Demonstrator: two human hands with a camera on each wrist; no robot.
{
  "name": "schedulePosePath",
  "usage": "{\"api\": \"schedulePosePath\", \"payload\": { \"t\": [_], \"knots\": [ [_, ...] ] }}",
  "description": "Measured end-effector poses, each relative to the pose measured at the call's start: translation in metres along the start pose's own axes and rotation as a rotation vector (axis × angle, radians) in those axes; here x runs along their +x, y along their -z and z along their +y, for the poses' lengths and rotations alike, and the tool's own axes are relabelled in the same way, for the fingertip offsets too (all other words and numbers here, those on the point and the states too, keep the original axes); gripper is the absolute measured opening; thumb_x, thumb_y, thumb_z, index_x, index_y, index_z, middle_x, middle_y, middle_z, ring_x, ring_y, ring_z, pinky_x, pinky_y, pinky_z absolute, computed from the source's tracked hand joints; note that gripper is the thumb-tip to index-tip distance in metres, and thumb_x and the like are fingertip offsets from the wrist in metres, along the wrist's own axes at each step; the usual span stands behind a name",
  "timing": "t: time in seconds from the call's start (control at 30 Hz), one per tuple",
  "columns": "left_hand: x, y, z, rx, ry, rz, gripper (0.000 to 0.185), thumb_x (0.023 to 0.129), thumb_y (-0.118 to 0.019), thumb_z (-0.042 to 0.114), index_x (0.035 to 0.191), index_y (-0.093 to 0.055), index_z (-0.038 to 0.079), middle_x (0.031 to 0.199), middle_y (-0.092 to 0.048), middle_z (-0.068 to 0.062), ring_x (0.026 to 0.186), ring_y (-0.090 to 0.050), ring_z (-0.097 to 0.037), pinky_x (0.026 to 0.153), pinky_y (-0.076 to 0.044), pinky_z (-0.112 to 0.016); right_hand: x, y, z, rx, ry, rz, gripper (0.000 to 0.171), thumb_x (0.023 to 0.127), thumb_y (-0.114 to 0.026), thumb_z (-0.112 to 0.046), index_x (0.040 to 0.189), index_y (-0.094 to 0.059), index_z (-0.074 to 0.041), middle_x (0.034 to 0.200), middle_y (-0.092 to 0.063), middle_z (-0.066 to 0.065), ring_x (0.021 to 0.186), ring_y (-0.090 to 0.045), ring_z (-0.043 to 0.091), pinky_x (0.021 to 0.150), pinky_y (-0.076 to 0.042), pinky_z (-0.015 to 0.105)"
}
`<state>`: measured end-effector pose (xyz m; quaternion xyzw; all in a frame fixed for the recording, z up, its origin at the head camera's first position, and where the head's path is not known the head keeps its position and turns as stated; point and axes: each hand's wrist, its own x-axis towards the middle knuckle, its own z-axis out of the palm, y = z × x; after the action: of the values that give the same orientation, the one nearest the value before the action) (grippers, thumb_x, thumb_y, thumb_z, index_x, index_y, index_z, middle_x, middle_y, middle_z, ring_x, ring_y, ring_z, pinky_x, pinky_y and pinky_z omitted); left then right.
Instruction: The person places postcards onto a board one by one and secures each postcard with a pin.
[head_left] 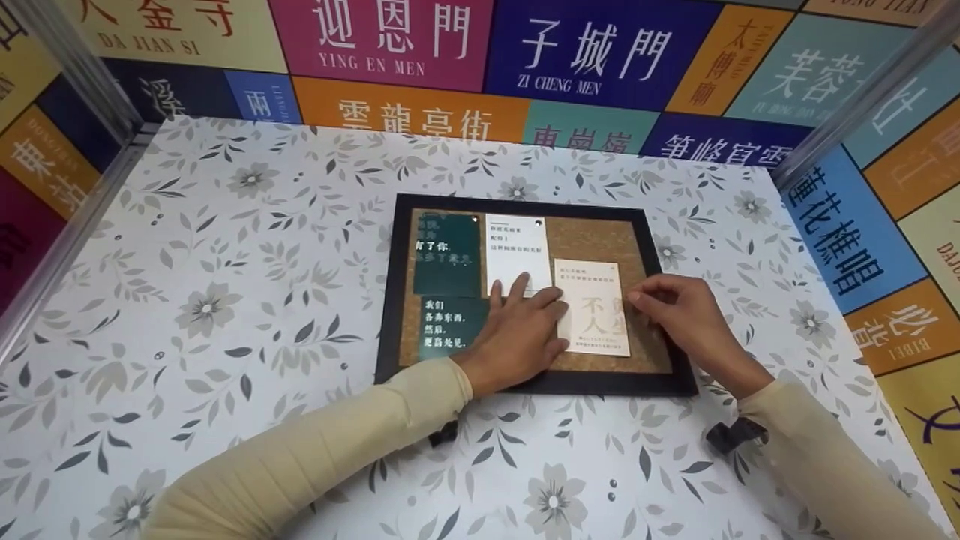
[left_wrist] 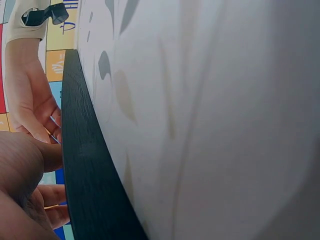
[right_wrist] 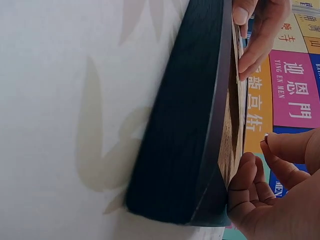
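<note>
The left hand (head_left: 521, 330) covers the cream card's (head_left: 596, 307) left edge and the white card's (head_left: 517, 251) lower corner. Small print on the cream card is too fine to read. Both wrist views catch the black frame (right_wrist: 185, 120) only edge-on, hiding the cards.

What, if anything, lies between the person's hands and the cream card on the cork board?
Nothing visible does. The left hand rests flat on the cream card's left edge, and the right hand's fingertips touch its right edge. The card lies on the cork board, overlapping the white card.
</note>
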<state>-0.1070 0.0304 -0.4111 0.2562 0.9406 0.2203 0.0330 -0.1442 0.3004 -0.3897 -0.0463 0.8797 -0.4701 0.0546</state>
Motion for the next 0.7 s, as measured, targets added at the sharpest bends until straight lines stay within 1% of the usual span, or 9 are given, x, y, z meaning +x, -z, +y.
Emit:
{"api": "schedulePosePath", "payload": {
  "t": [0.23, 0.47, 0.7],
  "knots": [
    [-0.001, 0.001, 0.001, 0.004, -0.002, 0.007, 0.048, 0.109, -0.072, 0.036, 0.151, -0.067, 0.014, 0.166, -0.053, -0.001, 0.163, -0.03, -0.045, 0.127, -0.024, -0.074, 0.007, -0.002, -0.001, -0.015, 0.003, 0.019, 0.022, 0.106, -0.076, -0.011, 0.111, -0.076, 0.01, 0.084, -0.071, 0.006, 0.068, -0.06, 0.012, 0.059, -0.052, 0.025],
    [-0.001, 0.001, 0.001, 0.012, -0.004, 0.004, 0.048, 0.108, -0.072, 0.036, 0.151, -0.066, 0.015, 0.167, -0.052, -0.001, 0.162, -0.03, -0.045, 0.127, -0.024, -0.074, 0.017, -0.003, 0.001, -0.009, 0.004, 0.025, 0.022, 0.105, -0.076, -0.01, 0.111, -0.075, 0.011, 0.084, -0.071, 0.002, 0.067, -0.061, 0.01, 0.06, -0.053, 0.024],
    [-0.001, 0.001, 0.001, 0.011, -0.007, 0.004, 0.049, 0.109, -0.072, 0.035, 0.152, -0.066, 0.014, 0.167, -0.053, -0.002, 0.162, -0.03, -0.045, 0.127, -0.024, -0.074, 0.027, -0.005, 0.0, -0.058, 0.002, 0.04, 0.023, 0.105, -0.076, -0.011, 0.111, -0.076, 0.01, 0.084, -0.069, 0.002, 0.067, -0.059, 0.009, 0.06, -0.051, 0.023]
  ]
}}
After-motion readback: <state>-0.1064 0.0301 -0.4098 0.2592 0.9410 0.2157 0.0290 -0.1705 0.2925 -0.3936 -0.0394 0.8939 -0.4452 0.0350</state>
